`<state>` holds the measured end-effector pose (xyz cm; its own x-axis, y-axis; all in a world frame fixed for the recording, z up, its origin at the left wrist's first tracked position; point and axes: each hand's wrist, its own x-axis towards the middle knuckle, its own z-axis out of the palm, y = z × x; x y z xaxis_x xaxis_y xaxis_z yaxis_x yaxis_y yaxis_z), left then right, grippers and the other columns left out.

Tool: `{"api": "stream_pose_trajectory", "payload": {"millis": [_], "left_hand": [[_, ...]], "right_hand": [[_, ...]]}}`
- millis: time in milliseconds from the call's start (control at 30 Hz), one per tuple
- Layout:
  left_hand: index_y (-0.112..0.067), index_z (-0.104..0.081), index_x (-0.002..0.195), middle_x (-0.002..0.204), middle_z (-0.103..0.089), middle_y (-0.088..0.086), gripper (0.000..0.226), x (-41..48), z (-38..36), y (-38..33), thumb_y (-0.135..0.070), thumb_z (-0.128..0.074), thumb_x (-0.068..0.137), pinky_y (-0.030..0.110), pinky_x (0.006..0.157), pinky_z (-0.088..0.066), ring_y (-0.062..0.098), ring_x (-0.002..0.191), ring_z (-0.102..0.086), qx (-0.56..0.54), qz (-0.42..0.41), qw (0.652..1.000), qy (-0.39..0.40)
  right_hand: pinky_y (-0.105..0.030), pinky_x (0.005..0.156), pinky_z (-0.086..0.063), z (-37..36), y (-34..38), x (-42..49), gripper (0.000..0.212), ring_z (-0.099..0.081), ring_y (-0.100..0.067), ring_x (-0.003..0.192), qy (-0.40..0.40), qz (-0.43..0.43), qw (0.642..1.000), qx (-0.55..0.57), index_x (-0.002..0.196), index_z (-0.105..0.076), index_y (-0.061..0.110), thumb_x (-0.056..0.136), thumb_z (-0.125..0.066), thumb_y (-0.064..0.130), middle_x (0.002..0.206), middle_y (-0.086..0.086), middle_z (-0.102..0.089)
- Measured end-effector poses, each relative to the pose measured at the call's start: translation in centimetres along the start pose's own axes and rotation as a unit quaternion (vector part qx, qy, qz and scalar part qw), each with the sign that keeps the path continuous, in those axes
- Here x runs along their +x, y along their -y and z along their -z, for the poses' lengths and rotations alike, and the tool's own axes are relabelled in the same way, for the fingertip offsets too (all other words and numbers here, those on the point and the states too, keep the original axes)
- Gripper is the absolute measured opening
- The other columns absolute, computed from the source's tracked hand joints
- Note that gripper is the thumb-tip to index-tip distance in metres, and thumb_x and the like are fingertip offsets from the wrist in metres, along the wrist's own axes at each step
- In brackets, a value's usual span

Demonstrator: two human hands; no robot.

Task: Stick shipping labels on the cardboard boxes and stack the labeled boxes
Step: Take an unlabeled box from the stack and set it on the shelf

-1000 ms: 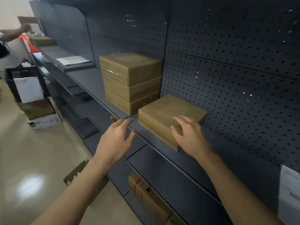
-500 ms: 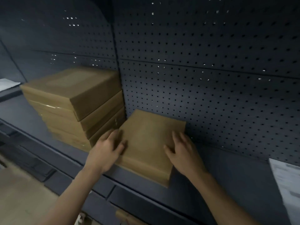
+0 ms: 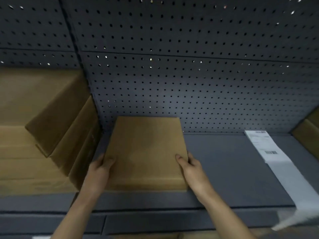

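Both hands now clasping box [image 3: 146, 152] edges

Both arms reach fwd, bare forearms angled inward. L hand [image 3: 99, 171] clamps the box [image 3: 146, 152] on its left edge, thumb on top, fingers tucked under the side. R hand [image 3: 190, 169] mirrors it on the right edge — thumb on top, wrist straight.
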<state>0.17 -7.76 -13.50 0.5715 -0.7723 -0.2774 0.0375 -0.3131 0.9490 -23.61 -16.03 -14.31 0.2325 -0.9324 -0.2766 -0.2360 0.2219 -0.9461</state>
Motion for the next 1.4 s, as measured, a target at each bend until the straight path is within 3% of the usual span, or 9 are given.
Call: {"api": "stream_pose_trajectory", "payload": {"millis": [100,200,367,633,867,1067,1133,1233,1400], "left_hand": [[-0.016,-0.035,0.150,0.131,-0.048,-0.004,0.054,-0.5,-0.3,-0.1,-0.031,-0.052,0.100,0.028,0.098,-0.032,0.027,0.131,-0.046,-0.029,-0.006,1.000,0.001],[-0.018,-0.032,0.152,0.140,-0.046,-0.004,0.057,-0.3,-0.6,0.5,-0.034,-0.050,0.101,0.028,0.103,-0.030,0.024,0.134,-0.044,-0.025,-0.014,0.999,0.027],[-0.023,-0.038,0.149,0.134,-0.051,-0.006,0.050,-1.4,-3.0,-0.2,-0.033,-0.049,0.101,0.029,0.101,-0.033,0.022,0.130,-0.047,-0.014,-0.048,0.998,0.046],[-0.023,-0.037,0.150,0.141,-0.052,-0.010,0.051,-4.1,-10.9,-2.2,-0.032,-0.049,0.102,0.029,0.111,-0.033,0.011,0.128,-0.048,-0.010,-0.098,0.990,0.102],[-0.024,-0.048,0.142,0.120,-0.059,-0.015,0.040,-7.0,-18.7,-1.7,-0.026,-0.050,0.102,0.024,0.094,-0.038,0.011,0.113,-0.055,-0.014,-0.074,0.993,0.091],[-0.016,-0.057,0.132,0.117,-0.068,0.000,0.033,-8.1,-22.6,-0.8,-0.027,-0.050,0.102,0.037,0.097,-0.047,0.022,0.110,-0.063,0.022,-0.042,0.999,0.027],[-0.014,-0.058,0.131,0.115,-0.069,0.001,0.033,-8.1,-22.9,-1.0,-0.027,-0.049,0.102,0.038,0.097,-0.048,0.023,0.107,-0.064,0.039,-0.037,0.998,0.013],[-0.014,-0.060,0.126,0.107,-0.069,-0.002,0.028,-8.0,-22.9,-1.6,-0.025,-0.049,0.102,0.028,0.082,-0.047,0.014,0.095,-0.065,0.053,-0.038,0.998,0.014],[-0.014,-0.060,0.126,0.111,-0.069,0.001,0.029,-7.6,-22.7,-1.8,-0.025,-0.049,0.102,0.028,0.080,-0.046,0.020,0.101,-0.065,0.055,-0.028,0.998,0.018]], "right_hand": [[-0.021,0.092,-0.044,-0.3,0.2,-0.3,0.012,-0.059,0.000,0.095,-0.033,-0.012,0.998,0.047,0.113,-0.054,0.033,0.101,-0.051,0.029,0.104,0.018,-0.063],[-0.033,0.102,-0.045,0.1,0.3,-0.2,0.028,-0.064,-0.013,0.107,-0.062,-0.010,0.997,0.039,0.126,-0.060,0.020,0.100,-0.053,0.030,0.115,0.007,-0.069],[-0.008,0.075,-0.049,3.0,0.5,-1.1,0.016,-0.066,0.009,0.088,-0.102,0.046,0.992,0.064,0.106,-0.065,0.032,0.097,-0.058,0.020,0.098,0.021,-0.070],[-0.007,0.074,-0.049,11.9,-0.4,-2.0,0.025,-0.069,0.003,0.091,-0.142,0.088,0.984,0.065,0.115,-0.066,0.021,0.096,-0.057,0.008,0.102,0.014,-0.074],[-0.025,0.092,-0.051,20.1,-2.4,-0.9,0.030,-0.069,-0.006,0.100,-0.108,0.086,0.990,0.037,0.125,-0.064,0.020,0.097,-0.057,0.013,0.111,0.008,-0.074],[-0.038,0.099,-0.051,23.3,-4.4,0.9,0.025,-0.070,-0.010,0.100,-0.079,0.080,0.993,0.025,0.118,-0.067,0.022,0.096,-0.058,0.016,0.105,0.008,-0.075],[-0.038,0.097,-0.052,23.5,-4.7,1.3,0.022,-0.070,-0.007,0.097,-0.079,0.081,0.993,0.027,0.115,-0.068,0.023,0.095,-0.058,0.017,0.101,0.010,-0.075],[-0.034,0.094,-0.053,23.2,-4.7,1.3,0.025,-0.069,-0.003,0.095,-0.069,0.087,0.993,0.034,0.119,-0.066,0.026,0.095,-0.058,0.023,0.101,0.015,-0.075],[-0.036,0.092,-0.053,22.9,-4.8,1.6,0.022,-0.069,-0.003,0.092,-0.065,0.087,0.993,0.040,0.112,-0.065,0.031,0.092,-0.057,0.027,0.097,0.020,-0.074]]}}
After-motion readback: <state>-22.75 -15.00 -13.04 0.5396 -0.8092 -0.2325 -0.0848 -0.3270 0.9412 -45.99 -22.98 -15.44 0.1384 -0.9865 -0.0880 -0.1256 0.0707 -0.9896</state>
